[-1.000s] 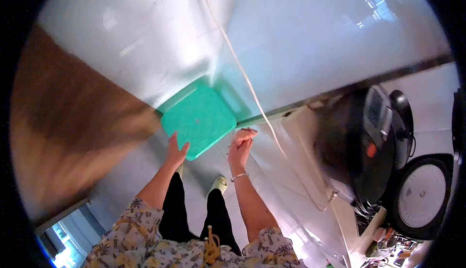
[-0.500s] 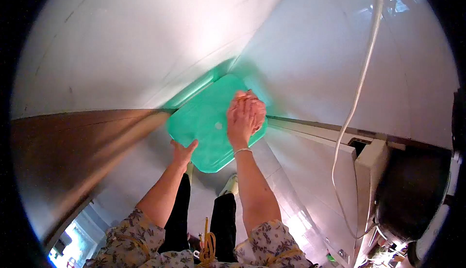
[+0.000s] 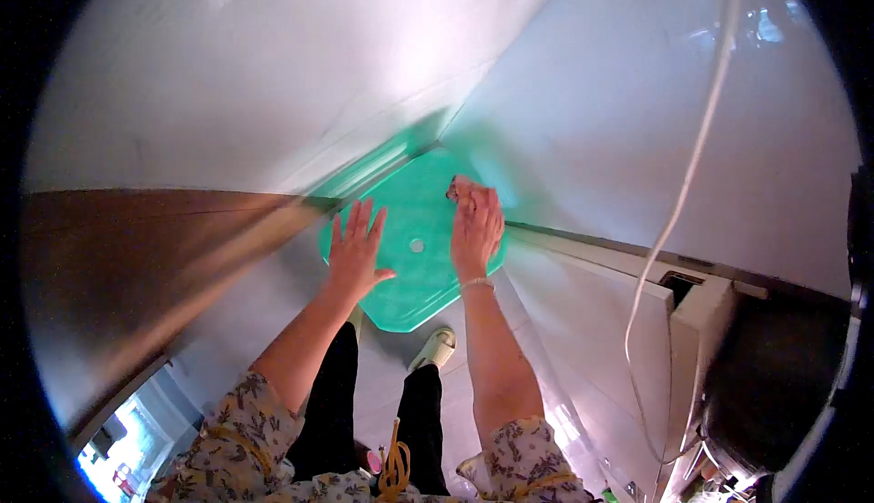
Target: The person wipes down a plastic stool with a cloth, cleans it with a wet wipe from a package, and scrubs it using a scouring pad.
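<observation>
Green stool top (image 3: 417, 225), plastic, sits low in the corner where two pale walls meet, right in front of the person; flat face up, small hole near its middle. Whether it has legs, can't tell from here. Right hand (image 3: 477, 228) is closed round a crumpled pinkish cloth (image 3: 461, 186), mostly hidden by the fingers, over the right-hand part of the top. Left hand (image 3: 356, 253) holds nothing: fingers spread wide, thumb out, palm down over the left edge; how hard it presses, if at all, can't tell. Looks like wiping, by my judgement. To do it well: left palm firm and flat near the rim so the top doesn't skid or tip, cloth opened out a bit so it covers more than a bunched fist does, long overlapping strokes, even pressure. Corners and the raised edge would want a fingertip through the cloth; same round the hole, where grime could collect. Left hand should shift so the patch under it gets done too. White cord (image 3: 699, 152) hangs off to the right, well apart from the right hand; worth keeping the elbow clear of it.
</observation>
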The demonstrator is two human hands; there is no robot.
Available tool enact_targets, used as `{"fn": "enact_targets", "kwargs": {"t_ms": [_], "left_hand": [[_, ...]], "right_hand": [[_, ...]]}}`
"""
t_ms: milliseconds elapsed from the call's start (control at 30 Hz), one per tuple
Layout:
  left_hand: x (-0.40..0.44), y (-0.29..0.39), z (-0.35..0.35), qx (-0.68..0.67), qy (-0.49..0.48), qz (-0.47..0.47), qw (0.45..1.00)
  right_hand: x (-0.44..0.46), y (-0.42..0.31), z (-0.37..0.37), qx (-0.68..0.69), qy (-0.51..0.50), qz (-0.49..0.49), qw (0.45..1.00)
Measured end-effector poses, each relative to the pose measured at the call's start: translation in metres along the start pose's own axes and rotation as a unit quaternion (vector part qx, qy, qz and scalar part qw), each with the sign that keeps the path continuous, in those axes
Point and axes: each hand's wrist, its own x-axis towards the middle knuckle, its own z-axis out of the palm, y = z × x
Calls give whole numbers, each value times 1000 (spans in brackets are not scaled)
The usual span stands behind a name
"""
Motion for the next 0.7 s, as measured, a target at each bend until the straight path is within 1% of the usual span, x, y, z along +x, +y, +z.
{"fn": "enact_targets", "kwargs": {"t_ms": [67, 100, 200, 233, 267, 300, 333, 367, 433, 467, 500, 533, 567, 633, 667, 700], "left_hand": [[16, -3, 12, 7, -15, 6, 1000], [19, -3, 17, 13, -26, 12, 1000], [20, -7, 18, 8, -42, 4, 999], [20, -10, 19, 8, -41, 2, 999], [20, -13, 19, -3, -43, 6, 999], [20, -14, 21, -12, -45, 11, 999], [20, -16, 22, -12, -43, 12, 999], [20, -19, 25, -21, -39, 12, 999], [19, -17, 26, -29, -32, 11, 999], [15, -16, 26, -45, -36, 9, 998], [15, -20, 24, -58, -39, 8, 998], [16, -22, 25, -55, -38, 7, 998], [14, -23, 26, -74, -23, 22, 997], [13, -26, 27, -92, -12, 37, 995], [13, -27, 26, -106, -12, 40, 993], [14, -28, 26, -122, -11, 42, 992]], "right_hand": [[17, 9, 19, -63, -26, -42, 997], [19, 9, 24, -62, -32, -40, 997], [24, -17, 27, -43, -7, -71, 997], [29, -38, 17, -39, -156, -45, 986], [29, -52, 12, -37, -299, -18, 953], [7, -52, 21, 62, -224, -99, 968], [-21, -51, 30, 160, -145, -178, 960], [-38, -55, 29, 160, -145, -179, 960], [-55, -60, 24, 258, -129, -109, 951], [-51, -54, 22, 259, -129, -108, 951], [-38, -49, 15, 264, -198, -77, 941], [-25, -37, 12, 361, -200, -20, 911], [-13, -24, 9, 454, -191, 37, 870], [19, -7, 15, 384, -66, 71, 918], [33, -5, 19, 120, -24, 18, 992], [38, -8, 28, 121, -26, 20, 992]]}}
